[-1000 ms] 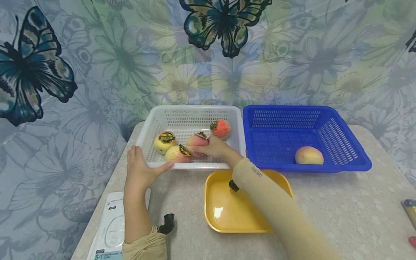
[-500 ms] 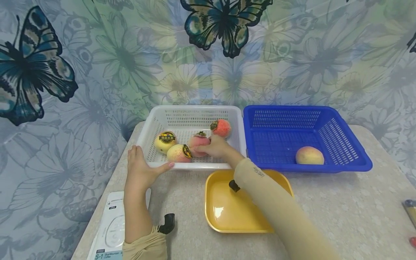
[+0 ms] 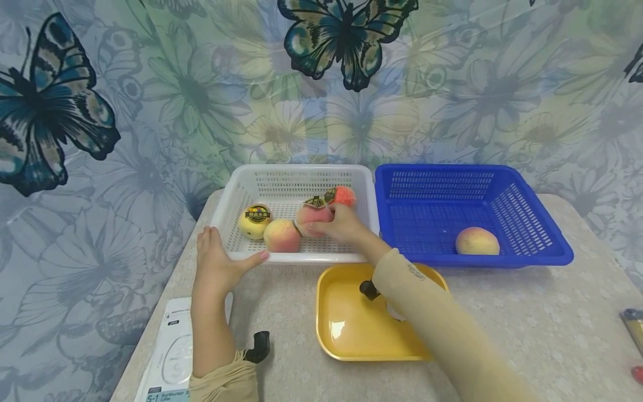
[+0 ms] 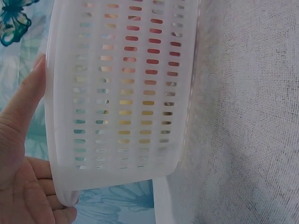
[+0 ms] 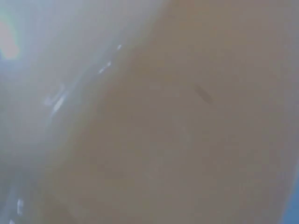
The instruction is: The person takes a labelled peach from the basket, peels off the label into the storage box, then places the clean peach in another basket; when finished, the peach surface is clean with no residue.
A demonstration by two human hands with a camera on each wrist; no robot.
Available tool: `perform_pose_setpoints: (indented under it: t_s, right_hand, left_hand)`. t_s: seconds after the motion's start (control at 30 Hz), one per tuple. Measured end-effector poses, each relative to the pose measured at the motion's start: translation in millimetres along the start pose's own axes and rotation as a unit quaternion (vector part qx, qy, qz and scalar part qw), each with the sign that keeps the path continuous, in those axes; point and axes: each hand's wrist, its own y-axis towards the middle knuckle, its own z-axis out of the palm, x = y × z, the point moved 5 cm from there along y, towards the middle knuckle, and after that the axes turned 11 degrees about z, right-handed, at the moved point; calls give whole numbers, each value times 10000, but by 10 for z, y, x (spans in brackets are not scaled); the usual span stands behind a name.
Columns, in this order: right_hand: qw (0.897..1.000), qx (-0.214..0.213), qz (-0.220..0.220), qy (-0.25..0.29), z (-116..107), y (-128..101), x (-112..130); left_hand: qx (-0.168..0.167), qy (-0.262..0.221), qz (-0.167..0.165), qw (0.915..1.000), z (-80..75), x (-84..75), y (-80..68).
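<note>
My right hand (image 3: 346, 226) reaches into the white basket (image 3: 296, 257) and grips a pink peach (image 3: 313, 219) that carries a dark label. Against that peach lies a second, yellow-pink peach (image 3: 282, 235). A yellow fruit (image 3: 254, 221) with a black-and-gold label sits on the left side of the basket, and a red fruit (image 3: 345, 195) is behind the held peach, partly covered. My left hand (image 3: 221, 262) holds the basket's front left corner. In the left wrist view, the thumb lies along the rim and the fingers (image 4: 63, 213) curl at the corner. The right wrist view is a blur.
A blue basket (image 3: 427, 259) with one peach (image 3: 477, 241) stands right of the white one. In front is a yellow tray (image 3: 346, 329), partly under my right forearm. A white printed packet (image 3: 173, 346) lies beneath my left forearm. Small items (image 3: 634, 324) lie at the far right.
The right hand and the gripped peach have moved slightly right and back, towards the red fruit. The yellow-pink peach has rolled right, its label turning away. The left hand has stayed put.
</note>
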Motion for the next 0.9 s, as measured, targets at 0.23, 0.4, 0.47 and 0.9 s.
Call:
perform_pose_setpoints:
  t_s: [0.23, 0.4, 0.47, 0.9]
  right_hand:
    - [9989, -72, -406, 240, -143, -154, 78]
    - [9968, -3, -697, 386, -273, -324, 131]
    - [9953, 27, -848, 467, -335, -406, 147]
    - [9876, 351, -1320, 772, -679, -926, 129]
  left_hand:
    - [31, 17, 28, 10000, -2, -9, -4]
    - [55, 99, 5, 9999, -3, -19, -9]
    - [50, 146, -30, 9999, -4, -30, -13]
    - [140, -738, 490, 9960, -34, -421, -126]
